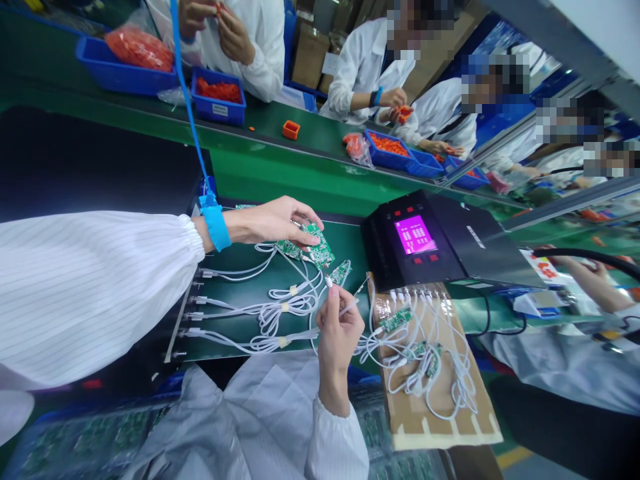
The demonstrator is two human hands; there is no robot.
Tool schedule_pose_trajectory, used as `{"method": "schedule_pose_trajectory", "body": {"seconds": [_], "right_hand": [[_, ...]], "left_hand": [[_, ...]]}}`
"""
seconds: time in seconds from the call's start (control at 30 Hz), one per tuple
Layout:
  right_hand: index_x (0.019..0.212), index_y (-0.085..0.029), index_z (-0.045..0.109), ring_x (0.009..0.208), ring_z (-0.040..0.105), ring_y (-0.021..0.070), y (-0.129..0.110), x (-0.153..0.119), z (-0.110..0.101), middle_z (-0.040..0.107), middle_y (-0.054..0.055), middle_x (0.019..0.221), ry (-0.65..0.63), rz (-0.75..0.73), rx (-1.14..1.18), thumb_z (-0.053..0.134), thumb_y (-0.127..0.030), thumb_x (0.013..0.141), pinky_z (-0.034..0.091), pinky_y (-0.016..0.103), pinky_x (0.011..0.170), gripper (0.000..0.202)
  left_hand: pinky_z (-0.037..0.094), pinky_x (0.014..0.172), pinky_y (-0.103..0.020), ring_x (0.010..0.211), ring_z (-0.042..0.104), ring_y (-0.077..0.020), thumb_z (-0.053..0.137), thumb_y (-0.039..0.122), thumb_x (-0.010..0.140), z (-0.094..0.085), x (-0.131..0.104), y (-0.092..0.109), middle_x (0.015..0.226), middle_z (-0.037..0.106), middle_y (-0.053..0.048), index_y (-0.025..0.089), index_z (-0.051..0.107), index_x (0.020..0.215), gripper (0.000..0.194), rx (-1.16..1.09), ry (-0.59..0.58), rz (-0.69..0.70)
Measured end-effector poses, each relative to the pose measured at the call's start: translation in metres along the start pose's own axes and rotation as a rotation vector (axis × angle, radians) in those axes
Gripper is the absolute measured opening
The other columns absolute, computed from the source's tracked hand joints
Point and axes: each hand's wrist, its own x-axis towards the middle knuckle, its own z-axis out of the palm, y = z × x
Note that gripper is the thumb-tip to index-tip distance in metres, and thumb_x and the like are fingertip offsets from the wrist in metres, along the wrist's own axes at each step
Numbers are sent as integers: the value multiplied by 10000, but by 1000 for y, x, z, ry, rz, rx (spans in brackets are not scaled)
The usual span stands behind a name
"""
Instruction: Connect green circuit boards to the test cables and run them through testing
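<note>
My left hand (287,223), with a blue strap on its wrist, grips a green circuit board (319,247) between thumb and fingers. Below it, my right hand (340,320) pinches a white cable plug (329,281), its tip close to the lower edge of that board. Whether plug and board touch, I cannot tell. Another small circuit board (341,272) lies just beyond the plug. Bundled white cables (280,308) spread over the green work surface under my hands, running to connectors on the left.
A black tester (400,247) with a lit magenta screen stands at the right. Before it, a cardboard sheet (415,407) carries boards and tangled cables. Across the bench, co-workers handle orange parts beside blue bins (219,110). A blue cord (186,93) runs up from near my left wrist.
</note>
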Motion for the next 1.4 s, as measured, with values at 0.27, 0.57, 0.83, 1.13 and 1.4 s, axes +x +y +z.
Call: {"method": "schedule_pose_trajectory", "body": {"seconds": [0.27,0.57,0.83,1.13,1.4], "right_hand": [[911,-182,627,471,283,69,-5,2,8,334,-116,533,14,0,-9,682,-633,911,236,220,441,454],[889,-183,620,479,274,69,-3,3,8,321,-115,540,24,18,-12,679,-641,906,227,224,448,462],[880,-181,628,477,263,70,-3,4,9,311,-116,535,25,28,-15,682,-655,897,220,229,447,478],[871,-180,625,477,252,67,-3,4,9,309,-118,533,19,35,19,697,-631,898,211,223,446,458],[902,-170,651,474,264,70,1,5,9,311,-116,532,17,59,-48,685,-646,894,223,224,444,477]], "left_hand": [[591,784,-320,794,730,-173,905,216,710,-1,1,-2,895,747,-66,116,769,1043,373,-4,-44,23],[581,729,-285,777,740,-171,883,211,737,-1,1,-2,878,761,-62,129,764,1042,337,5,-46,26],[574,724,-283,762,733,-168,900,239,711,-1,1,-3,870,752,-55,134,764,1028,361,29,-41,35],[567,718,-289,771,732,-176,894,246,716,-1,1,-2,872,754,-60,132,764,1031,360,35,-46,38],[527,719,-286,796,708,-185,931,253,676,-2,2,-7,804,733,-46,145,788,976,350,161,-25,91]]}}
